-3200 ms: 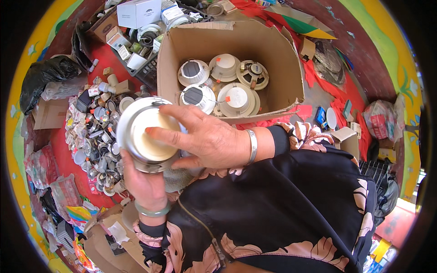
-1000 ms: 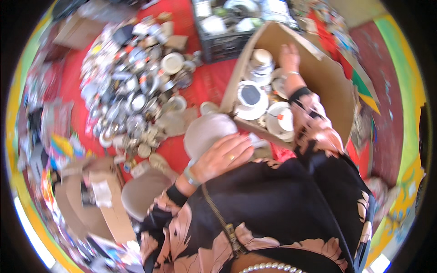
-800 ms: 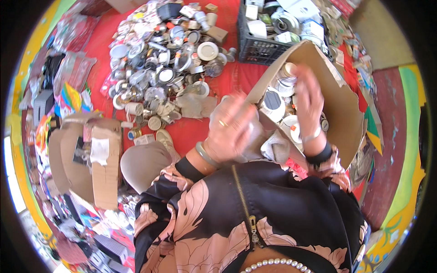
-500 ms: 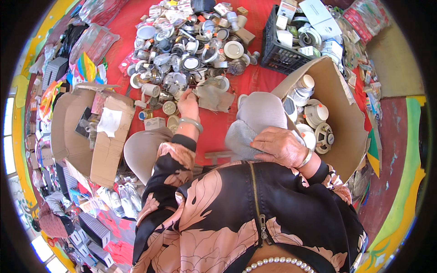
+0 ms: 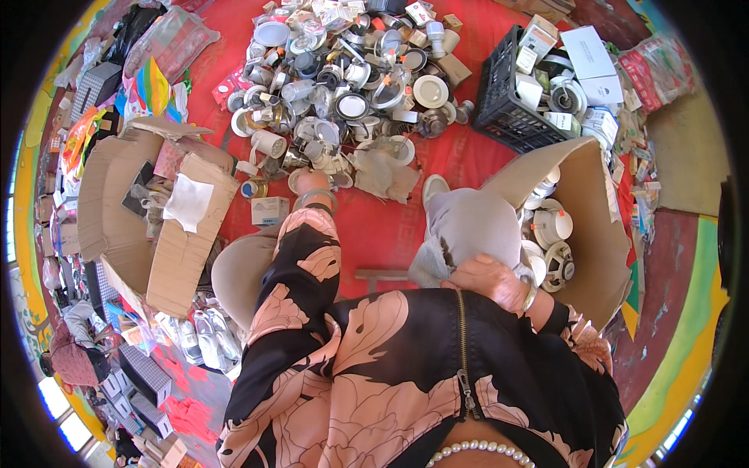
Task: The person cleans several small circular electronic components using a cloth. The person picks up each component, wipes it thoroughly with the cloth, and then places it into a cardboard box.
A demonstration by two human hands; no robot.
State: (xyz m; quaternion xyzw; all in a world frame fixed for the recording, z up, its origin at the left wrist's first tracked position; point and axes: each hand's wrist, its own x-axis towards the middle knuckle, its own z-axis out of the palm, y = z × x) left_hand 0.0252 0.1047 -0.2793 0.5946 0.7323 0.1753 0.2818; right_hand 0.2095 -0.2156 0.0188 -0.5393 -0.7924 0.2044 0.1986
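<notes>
My left hand (image 5: 311, 182) reaches down to the near edge of a heap of light fittings (image 5: 320, 101); its fingers are hidden among the fittings. A small white carton (image 5: 270, 210) sits just left of that wrist. Close by on the right of the hand lies a crumpled, dusty plastic bag (image 5: 384, 175). Resting by my right knee, my right hand (image 5: 490, 279) is closed on a grey cloth (image 5: 428, 264), which hangs down the inner side of the leg.
At my right stands an open cardboard box (image 5: 593, 226) with round white fittings (image 5: 552, 226) inside. Beyond it is a black plastic crate (image 5: 507, 101) full of boxes and fittings. Another open cardboard box (image 5: 117, 187) stands at the left. Red sheeting (image 5: 374, 242) covers the floor.
My left hand has shifted slightly left and down into the fittings, its arm stretching forward. My right hand has curled its fingers more tightly and slid a little lower. The view has tilted slightly.
</notes>
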